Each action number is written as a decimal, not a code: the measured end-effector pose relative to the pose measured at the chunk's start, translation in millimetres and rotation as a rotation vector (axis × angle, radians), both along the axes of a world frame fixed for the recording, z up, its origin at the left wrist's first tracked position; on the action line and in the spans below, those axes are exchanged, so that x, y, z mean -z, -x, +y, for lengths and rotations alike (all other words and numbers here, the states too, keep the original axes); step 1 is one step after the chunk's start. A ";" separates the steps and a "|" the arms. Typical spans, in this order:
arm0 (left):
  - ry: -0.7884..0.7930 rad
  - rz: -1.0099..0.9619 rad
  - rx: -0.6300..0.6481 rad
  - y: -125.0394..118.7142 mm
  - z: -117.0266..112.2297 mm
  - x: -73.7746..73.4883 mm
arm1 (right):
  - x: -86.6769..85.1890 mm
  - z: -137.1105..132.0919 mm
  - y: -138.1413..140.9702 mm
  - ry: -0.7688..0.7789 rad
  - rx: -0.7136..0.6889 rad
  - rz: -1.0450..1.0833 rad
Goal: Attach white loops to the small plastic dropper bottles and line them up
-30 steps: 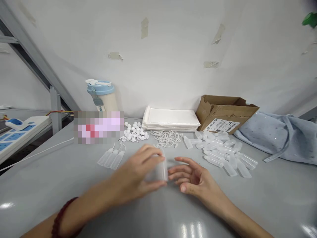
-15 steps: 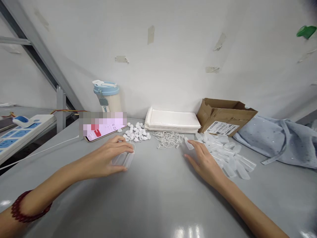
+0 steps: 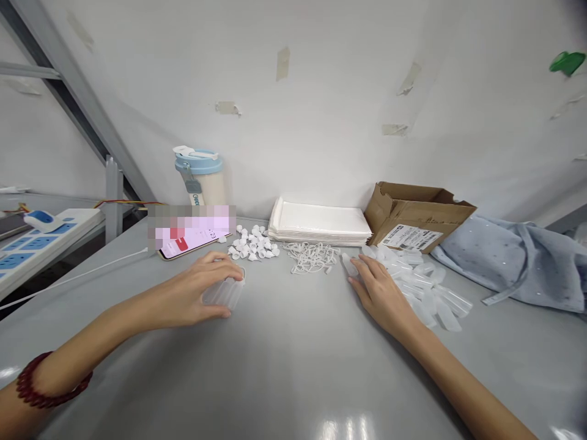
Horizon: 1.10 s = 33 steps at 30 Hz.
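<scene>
My left hand (image 3: pixel 202 290) curls around several clear plastic tubes (image 3: pixel 224 294) lying side by side on the grey table. Its thumb is at their near end and its fingers at the far end, partly covering them. My right hand (image 3: pixel 378 293) rests at the left edge of a pile of similar clear tubes (image 3: pixel 419 278). Its fingers are apart, with thumb and fingertips by one loose tube (image 3: pixel 349 264); whether they press on it I cannot tell. Small white caps (image 3: pixel 252 244) lie heaped beyond my left hand. A tangle of thin white loops (image 3: pixel 312 256) lies between the hands.
A stack of white flat packets (image 3: pixel 321 221) stands by the wall, beside an open cardboard box (image 3: pixel 419 214). Light blue cloth (image 3: pixel 518 263) lies at right. At left are a phone (image 3: pixel 192 240) with a cable, a blue-lidded cup (image 3: pixel 202 177) and a power strip (image 3: pixel 39 241).
My right hand has moved slightly right and its fingers now reach over the edge of the tube pile. My left hand stays around its tubes, shifted slightly left.
</scene>
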<state>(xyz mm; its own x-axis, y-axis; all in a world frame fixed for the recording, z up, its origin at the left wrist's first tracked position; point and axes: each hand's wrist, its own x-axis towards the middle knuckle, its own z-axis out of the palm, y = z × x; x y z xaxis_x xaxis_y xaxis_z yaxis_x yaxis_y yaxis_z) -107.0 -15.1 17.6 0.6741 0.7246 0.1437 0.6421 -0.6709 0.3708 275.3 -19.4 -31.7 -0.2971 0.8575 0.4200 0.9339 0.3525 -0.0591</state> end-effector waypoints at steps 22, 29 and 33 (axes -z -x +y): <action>-0.149 0.106 -0.019 -119.3 16.5 15.5 | -9.4 -8.2 10.1 0.072 0.021 -0.229; -0.046 0.030 -0.110 -101.3 5.1 21.3 | -15.1 -13.5 7.5 -0.056 -0.022 -0.130; 0.010 -0.002 -0.118 -96.6 -3.9 12.3 | -15.1 -15.6 5.3 -0.093 -0.026 -0.099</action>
